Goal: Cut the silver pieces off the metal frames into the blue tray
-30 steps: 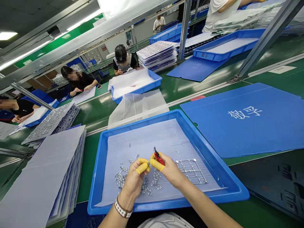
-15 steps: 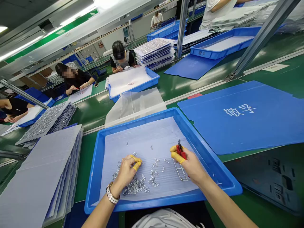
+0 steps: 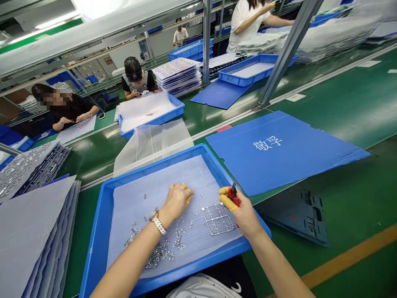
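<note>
Yellow finger cots cover several fingertips of both hands. My left hand [image 3: 177, 199] hovers over the white sheet [image 3: 127, 203] in the tray, fingers pinched together; whatever they hold is hidden. My right hand [image 3: 243, 213] grips small red-handled nippers [image 3: 233, 194], jaws pointing up, above the tray's right edge. Just left of it lies a silvery sprue frame [image 3: 217, 218] with small parts still on its bars. Loose shiny leaf-shaped pieces [image 3: 159, 253] are heaped near the front of the sheet, with others scattered around.
The blue tray [image 3: 93, 244] stands on the green bench. A blue plastic board [image 3: 288, 153] lies to its right, a stack of white sheets [image 3: 40, 236] to its left. Behind are translucent film [image 3: 151, 142] and a metal post [image 3: 288, 54]. Co-workers sit across the bench.
The view has swung right. My left hand has moved rightward across the tray, away from the heap. My right hand, still on the nippers, now leaves the sprue frame uncovered.
</note>
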The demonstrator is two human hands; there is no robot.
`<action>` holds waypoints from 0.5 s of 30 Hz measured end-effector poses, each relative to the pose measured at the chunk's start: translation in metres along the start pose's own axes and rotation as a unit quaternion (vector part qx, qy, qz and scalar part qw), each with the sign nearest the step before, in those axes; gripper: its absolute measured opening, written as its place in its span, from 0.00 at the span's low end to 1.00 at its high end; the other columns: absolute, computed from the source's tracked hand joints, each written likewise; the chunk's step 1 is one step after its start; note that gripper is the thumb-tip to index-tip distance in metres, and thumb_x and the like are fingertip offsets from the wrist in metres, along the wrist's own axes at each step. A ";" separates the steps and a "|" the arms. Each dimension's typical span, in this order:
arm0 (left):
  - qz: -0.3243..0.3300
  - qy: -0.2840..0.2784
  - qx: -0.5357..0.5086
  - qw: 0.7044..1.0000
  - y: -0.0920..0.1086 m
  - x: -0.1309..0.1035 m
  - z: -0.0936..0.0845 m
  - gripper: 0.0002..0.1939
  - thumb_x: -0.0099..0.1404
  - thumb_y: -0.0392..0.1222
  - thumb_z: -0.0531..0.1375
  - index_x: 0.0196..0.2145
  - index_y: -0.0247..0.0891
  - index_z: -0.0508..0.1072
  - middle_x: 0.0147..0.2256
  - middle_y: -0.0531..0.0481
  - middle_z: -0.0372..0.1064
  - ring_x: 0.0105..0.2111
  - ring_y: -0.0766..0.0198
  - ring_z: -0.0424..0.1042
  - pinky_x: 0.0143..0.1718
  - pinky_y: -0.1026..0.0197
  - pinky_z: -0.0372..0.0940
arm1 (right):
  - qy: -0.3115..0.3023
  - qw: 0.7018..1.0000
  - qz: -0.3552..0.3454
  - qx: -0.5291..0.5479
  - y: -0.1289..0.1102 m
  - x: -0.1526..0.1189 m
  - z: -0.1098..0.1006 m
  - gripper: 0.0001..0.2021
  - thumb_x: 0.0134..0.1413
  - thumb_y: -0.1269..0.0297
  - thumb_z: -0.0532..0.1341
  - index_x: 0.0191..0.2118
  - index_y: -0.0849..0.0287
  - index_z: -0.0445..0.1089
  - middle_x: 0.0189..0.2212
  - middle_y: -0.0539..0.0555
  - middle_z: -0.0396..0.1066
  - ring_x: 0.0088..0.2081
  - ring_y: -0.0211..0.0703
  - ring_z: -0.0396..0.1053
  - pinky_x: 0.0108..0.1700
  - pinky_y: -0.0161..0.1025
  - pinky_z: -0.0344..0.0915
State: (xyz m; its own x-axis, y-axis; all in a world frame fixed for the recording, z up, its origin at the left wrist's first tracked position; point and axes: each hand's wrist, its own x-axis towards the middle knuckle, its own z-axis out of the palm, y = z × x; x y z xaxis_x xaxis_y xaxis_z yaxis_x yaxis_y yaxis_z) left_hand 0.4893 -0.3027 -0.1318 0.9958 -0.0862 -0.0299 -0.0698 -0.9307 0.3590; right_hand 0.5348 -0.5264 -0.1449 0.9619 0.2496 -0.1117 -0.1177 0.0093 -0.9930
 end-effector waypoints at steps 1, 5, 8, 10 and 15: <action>0.018 -0.012 0.006 1.000 0.009 0.010 0.007 0.09 0.65 0.38 0.56 0.39 0.44 0.76 0.36 0.46 0.72 0.41 0.57 0.67 0.44 0.53 0.54 | -0.005 1.000 -0.002 -0.004 0.000 0.000 0.000 0.17 0.47 0.50 0.64 0.37 0.57 0.69 0.32 0.52 0.69 0.31 0.41 0.65 0.35 0.39 0.64; 0.049 -0.040 0.031 0.998 0.030 0.035 0.030 0.07 0.64 0.37 0.58 0.37 0.41 0.75 0.34 0.44 0.71 0.39 0.55 0.67 0.43 0.52 0.55 | -0.012 1.000 -0.005 -0.018 -0.002 -0.002 0.001 0.16 0.48 0.50 0.63 0.37 0.57 0.69 0.34 0.53 0.70 0.33 0.43 0.67 0.37 0.40 0.65; 0.049 -0.044 0.040 0.997 0.028 0.040 0.037 0.07 0.64 0.36 0.57 0.37 0.39 0.75 0.35 0.43 0.70 0.39 0.53 0.66 0.42 0.52 0.57 | -0.012 1.000 0.001 -0.018 -0.001 -0.001 -0.001 0.17 0.48 0.50 0.63 0.38 0.57 0.69 0.34 0.53 0.71 0.33 0.43 0.67 0.37 0.40 0.66; 0.050 -0.046 0.037 0.997 0.024 0.040 0.038 0.08 0.65 0.35 0.56 0.38 0.39 0.74 0.35 0.43 0.70 0.38 0.54 0.66 0.42 0.53 0.58 | -0.017 1.000 0.004 -0.018 -0.001 0.000 -0.001 0.16 0.49 0.51 0.63 0.39 0.57 0.69 0.34 0.53 0.71 0.33 0.43 0.68 0.37 0.40 0.66; 0.056 -0.033 0.005 0.998 0.016 0.032 0.039 0.11 0.67 0.37 0.53 0.38 0.39 0.75 0.35 0.43 0.69 0.37 0.56 0.66 0.42 0.54 0.59 | -0.040 0.999 0.004 -0.036 -0.003 0.002 -0.002 0.15 0.51 0.52 0.62 0.40 0.57 0.69 0.34 0.52 0.71 0.35 0.44 0.69 0.41 0.41 0.66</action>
State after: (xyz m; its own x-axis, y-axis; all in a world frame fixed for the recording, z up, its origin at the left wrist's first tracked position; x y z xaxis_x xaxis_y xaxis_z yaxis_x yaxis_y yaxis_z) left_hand 0.5175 -0.3347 -0.1634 0.9758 -0.2123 -0.0524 -0.1806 -0.9176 0.3540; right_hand 0.5378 -0.5276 -0.1423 0.9380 0.3257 -0.1183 -0.1040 -0.0608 -0.9927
